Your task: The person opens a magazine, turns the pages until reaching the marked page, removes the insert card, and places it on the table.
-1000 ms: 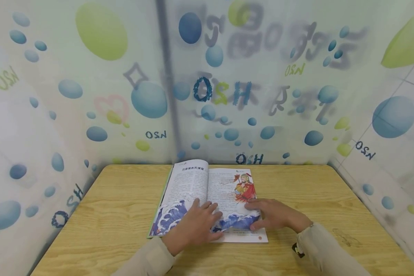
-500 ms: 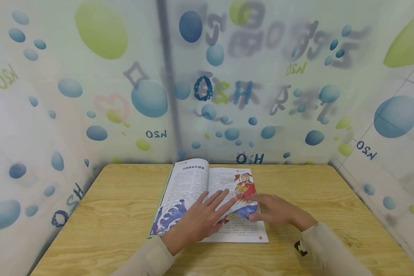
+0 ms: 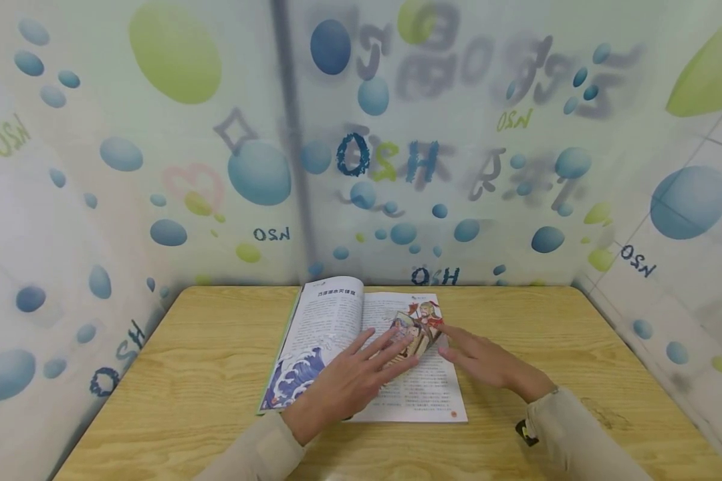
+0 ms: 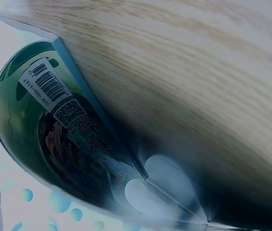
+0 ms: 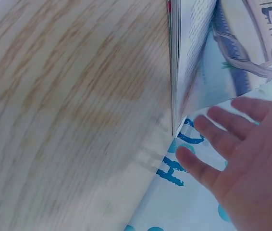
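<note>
An open magazine (image 3: pixel 331 321) lies on the wooden table, with a wave drawing on its left page. Its right leaf (image 3: pixel 424 337) is turned up at the lower corner, showing a colourful picture on the reverse and a printed page (image 3: pixel 424 394) beneath. My left hand (image 3: pixel 345 381) lies over the magazine with straight, spread fingers, tips on the turned-up picture. To the right, my right hand (image 3: pixel 487 364) has its fingertips right at that leaf's outer edge. In the right wrist view its fingers (image 5: pixel 217 134) are extended and apart. The left wrist view shows the curved green cover with a barcode (image 4: pixel 48 84).
The wooden table (image 3: pixel 210 361) reaches to the panels behind and at both sides. These panels (image 3: pixel 216 167) carry blue and green drops and mirrored lettering. A small dark and yellow tag (image 3: pixel 526 433) hangs by the right sleeve.
The right leaf's lower corner has come up and folded over, hiding the blue wave strip and showing the reverse picture. My left fingers have spread and shifted up and right; the right hand moved slightly.
</note>
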`<control>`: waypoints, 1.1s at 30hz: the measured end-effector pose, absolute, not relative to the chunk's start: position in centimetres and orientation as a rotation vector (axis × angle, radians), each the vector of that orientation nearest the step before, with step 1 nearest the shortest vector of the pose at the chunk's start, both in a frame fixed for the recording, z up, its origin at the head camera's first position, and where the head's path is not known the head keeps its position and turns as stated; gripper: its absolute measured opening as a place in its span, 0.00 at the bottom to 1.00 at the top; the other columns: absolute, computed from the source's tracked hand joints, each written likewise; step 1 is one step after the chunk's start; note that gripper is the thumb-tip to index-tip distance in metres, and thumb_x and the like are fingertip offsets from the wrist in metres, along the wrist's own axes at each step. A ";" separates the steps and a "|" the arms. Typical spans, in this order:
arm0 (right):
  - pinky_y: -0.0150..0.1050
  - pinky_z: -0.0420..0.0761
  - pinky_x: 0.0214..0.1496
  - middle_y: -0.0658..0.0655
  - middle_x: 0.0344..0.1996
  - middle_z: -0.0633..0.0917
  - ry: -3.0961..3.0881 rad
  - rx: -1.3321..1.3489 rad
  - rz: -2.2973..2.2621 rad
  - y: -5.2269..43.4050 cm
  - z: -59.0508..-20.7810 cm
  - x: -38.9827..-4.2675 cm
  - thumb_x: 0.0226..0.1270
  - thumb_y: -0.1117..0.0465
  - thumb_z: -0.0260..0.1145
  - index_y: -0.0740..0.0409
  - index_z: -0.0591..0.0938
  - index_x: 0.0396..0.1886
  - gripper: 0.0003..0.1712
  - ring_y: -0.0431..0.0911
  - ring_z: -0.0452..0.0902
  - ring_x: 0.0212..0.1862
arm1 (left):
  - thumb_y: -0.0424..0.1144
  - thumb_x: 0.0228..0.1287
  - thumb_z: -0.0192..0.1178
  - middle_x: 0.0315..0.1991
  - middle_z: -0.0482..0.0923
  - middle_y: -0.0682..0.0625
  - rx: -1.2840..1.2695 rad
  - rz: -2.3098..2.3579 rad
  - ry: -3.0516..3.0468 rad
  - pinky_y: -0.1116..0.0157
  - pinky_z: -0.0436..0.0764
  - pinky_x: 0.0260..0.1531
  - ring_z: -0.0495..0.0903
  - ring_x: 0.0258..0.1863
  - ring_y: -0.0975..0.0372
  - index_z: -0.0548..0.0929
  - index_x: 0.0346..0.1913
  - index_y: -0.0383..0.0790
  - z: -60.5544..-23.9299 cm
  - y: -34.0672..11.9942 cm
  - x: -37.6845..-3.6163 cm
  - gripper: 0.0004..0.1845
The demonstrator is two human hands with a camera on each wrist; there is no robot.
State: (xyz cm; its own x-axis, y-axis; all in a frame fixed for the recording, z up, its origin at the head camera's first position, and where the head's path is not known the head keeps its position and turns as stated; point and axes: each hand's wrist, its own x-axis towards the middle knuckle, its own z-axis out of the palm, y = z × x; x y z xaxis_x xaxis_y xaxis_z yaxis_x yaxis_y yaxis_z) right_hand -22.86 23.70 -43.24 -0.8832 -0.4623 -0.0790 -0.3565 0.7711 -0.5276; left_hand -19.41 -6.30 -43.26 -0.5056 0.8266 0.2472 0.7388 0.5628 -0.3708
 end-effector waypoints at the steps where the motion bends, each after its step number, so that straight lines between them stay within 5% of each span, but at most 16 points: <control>1: 0.68 0.54 0.70 0.63 0.77 0.58 2.775 -0.644 -0.751 23.8 -43.3 -22.9 0.78 0.37 0.45 0.58 0.56 0.79 0.42 0.64 0.52 0.76 | 0.42 0.69 0.62 0.80 0.46 0.53 -1.281 0.329 -2.395 0.53 0.47 0.75 0.43 0.79 0.55 0.54 0.79 0.58 -43.2 -6.3 -19.4 0.41; 11: 0.67 0.55 0.70 0.66 0.76 0.58 2.789 -0.638 -0.600 24.2 -43.6 -22.7 0.67 0.31 0.58 0.65 0.58 0.77 0.54 0.64 0.53 0.75 | 0.43 0.69 0.59 0.72 0.66 0.50 -1.282 0.533 -2.348 0.52 0.57 0.73 0.58 0.75 0.55 0.84 0.59 0.54 -43.5 -6.4 -19.4 0.17; 15: 0.68 0.54 0.70 0.64 0.76 0.60 2.696 -0.714 -0.552 24.1 -43.9 -22.5 0.59 0.32 0.67 0.60 0.63 0.76 0.55 0.62 0.54 0.75 | 0.49 0.69 0.58 0.72 0.68 0.50 -1.234 0.503 -2.402 0.53 0.57 0.72 0.59 0.75 0.55 0.85 0.57 0.52 -43.4 -6.3 -19.3 0.17; 20: 0.65 0.60 0.70 0.60 0.75 0.63 2.624 -0.844 -0.498 24.0 -44.3 -22.4 0.50 0.34 0.74 0.55 0.69 0.73 0.55 0.60 0.58 0.74 | 0.63 0.61 0.62 0.73 0.66 0.49 -1.174 0.478 -2.500 0.49 0.54 0.73 0.57 0.75 0.55 0.81 0.60 0.49 -43.1 -6.2 -19.2 0.30; 28: 0.62 0.62 0.70 0.58 0.75 0.63 2.610 -0.768 -0.444 23.4 -43.6 -22.1 0.40 0.36 0.81 0.51 0.70 0.73 0.59 0.62 0.60 0.73 | 0.53 0.60 0.64 0.73 0.65 0.47 -1.107 0.444 -2.547 0.46 0.55 0.72 0.58 0.75 0.53 0.78 0.62 0.47 -43.1 -6.5 -19.3 0.28; 33: 0.63 0.62 0.69 0.59 0.75 0.63 2.620 -0.800 -0.403 23.3 -43.5 -22.0 0.37 0.33 0.80 0.53 0.69 0.74 0.63 0.61 0.59 0.73 | 0.52 0.58 0.63 0.71 0.68 0.48 -1.083 0.482 -2.527 0.44 0.56 0.71 0.59 0.75 0.53 0.85 0.51 0.48 -43.1 -6.5 -19.3 0.20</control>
State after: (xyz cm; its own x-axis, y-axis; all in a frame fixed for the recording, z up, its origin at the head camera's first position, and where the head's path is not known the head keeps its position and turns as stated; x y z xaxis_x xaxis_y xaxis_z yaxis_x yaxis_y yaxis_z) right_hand -22.03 23.33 -43.51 -0.7701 -0.5812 -0.2629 -0.4753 0.7977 -0.3711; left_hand -19.32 -6.48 -43.08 -0.6475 0.7404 0.1805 0.6219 0.6503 -0.4364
